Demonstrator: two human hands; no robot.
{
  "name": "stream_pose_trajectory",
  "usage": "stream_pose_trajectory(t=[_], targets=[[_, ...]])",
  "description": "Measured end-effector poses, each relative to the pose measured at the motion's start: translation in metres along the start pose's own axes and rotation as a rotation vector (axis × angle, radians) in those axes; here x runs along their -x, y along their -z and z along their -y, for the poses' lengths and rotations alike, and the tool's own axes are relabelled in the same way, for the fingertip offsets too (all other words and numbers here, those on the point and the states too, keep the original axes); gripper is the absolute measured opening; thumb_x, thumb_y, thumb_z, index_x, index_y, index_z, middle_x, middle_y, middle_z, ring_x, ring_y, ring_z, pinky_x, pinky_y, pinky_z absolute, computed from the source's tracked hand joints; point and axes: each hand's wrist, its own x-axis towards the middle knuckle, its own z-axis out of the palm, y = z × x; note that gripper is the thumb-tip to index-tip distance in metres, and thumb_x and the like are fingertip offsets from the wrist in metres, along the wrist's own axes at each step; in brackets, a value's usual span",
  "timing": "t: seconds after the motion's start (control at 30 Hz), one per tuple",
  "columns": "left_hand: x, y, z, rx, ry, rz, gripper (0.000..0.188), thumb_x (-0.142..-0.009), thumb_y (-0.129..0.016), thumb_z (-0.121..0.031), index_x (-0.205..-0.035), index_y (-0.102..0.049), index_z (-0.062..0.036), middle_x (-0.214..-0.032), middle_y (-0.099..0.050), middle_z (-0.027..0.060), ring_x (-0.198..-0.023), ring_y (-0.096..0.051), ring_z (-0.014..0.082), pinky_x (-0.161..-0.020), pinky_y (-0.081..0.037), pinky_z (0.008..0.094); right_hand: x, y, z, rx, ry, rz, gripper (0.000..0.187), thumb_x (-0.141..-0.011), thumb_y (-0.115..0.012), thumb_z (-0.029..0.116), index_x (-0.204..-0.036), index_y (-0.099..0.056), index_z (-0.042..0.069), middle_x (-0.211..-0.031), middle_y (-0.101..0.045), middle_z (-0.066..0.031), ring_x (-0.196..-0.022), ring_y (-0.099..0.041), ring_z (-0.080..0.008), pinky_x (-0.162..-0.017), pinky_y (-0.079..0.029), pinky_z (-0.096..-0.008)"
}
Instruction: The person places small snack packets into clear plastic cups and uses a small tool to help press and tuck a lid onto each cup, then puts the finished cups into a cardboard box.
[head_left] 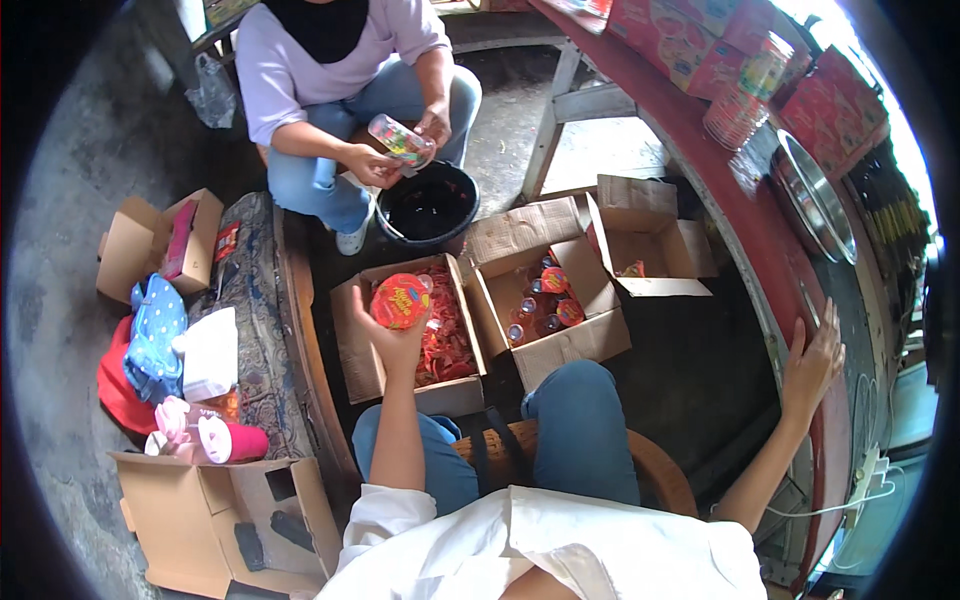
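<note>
Above the open box of red packets (445, 335), at about 11 o'clock from your lap, your left hand (392, 338) holds a round tub (400, 300) up off the goods. Fingers curl around its lower rim from beneath and from the left, closed on it firmly enough to carry it; the thumb side cannot be made out clearly. The tub faces its lid toward the camera, so its short axis points up at you and its flat face runs roughly 9 to 3 o'clock. That lid is red with a yellow and multicoloured print; the body beneath is hidden by your fingers. Your right hand (812, 362) is well apart, out at 3 o'clock, fingers spread and flat, resting against the edge of the curved red counter (760, 270), holding nothing. Your left hand is plainly the nearer one, being already on the tub. Just to the right of the packet box, at 1 o'clock from the tub, stands a second cardboard box (560, 345) with more round tubs (548, 300) packed upright, red lids showing. Beyond it lies a third box (655, 285), nearly bare inside. At 12 o'clock a seated person in a pale purple top holds a clear jar of coloured sweets (400, 138) in both hands over a black bucket (432, 208). Judged from position, the tub lies directly between the packet box and the box of matching tubs.
</note>
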Motion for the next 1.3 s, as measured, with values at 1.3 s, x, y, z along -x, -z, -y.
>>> stream_pose_trajectory(t=[1.3], targets=[[-0.025,-0.001,0.010,0.082,0.016,-0.058,0.081,-0.056,-0.084,-0.006,-0.121,-0.035,-0.0033,-0.110,-0.050,0.0105,-0.101,-0.054,0.0184,-0.089,-0.045,0.0327,-0.009,0.000,0.070,-0.839,-0.146,-0.324,0.030,-0.085,-0.056,0.008,-0.115,-0.058,0.004,-0.097,-0.062,-0.0082,-0.085,-0.059,-0.0177,-0.076,-0.048,-0.0315]])
